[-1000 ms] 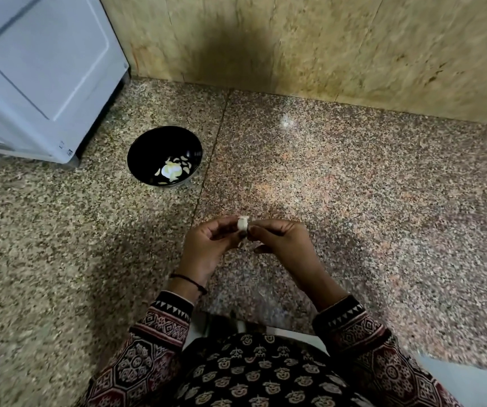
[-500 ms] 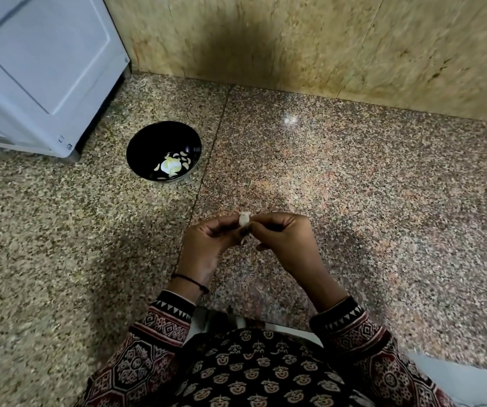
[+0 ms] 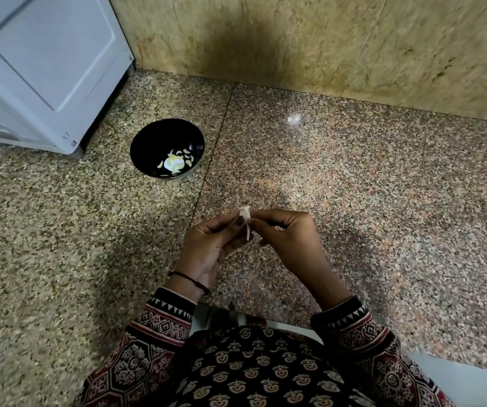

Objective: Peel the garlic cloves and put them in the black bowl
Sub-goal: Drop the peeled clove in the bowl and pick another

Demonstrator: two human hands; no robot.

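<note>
The task is partway through. The bowl (image 3: 148, 133) stands on the floor (image 3: 354, 186), well apart from the hands and ahead to their left, near a white appliance (image 3: 45, 69). In its bottom lie several pale pieces (image 3: 174, 164) that look like peeled garlic, though some may be skin; they are too small to tell. One clove (image 3: 244, 214) is in work, held above the floor at the fingertips of both hands. The left hand (image 3: 207, 245) pinches it from the left with the thumb on top, and the right hand (image 3: 289, 239) pinches it from the right; each grip is narrow and closed on the clove. A thin strip of skin (image 3: 249, 234) hangs down from the clove, so I judge the peeling begun but not finished. Left to do: strip the rest, carry the clove across to the bowl and drop it in. No unpeeled garlic shows elsewhere in view, so I cannot tell how many cloves remain.
</note>
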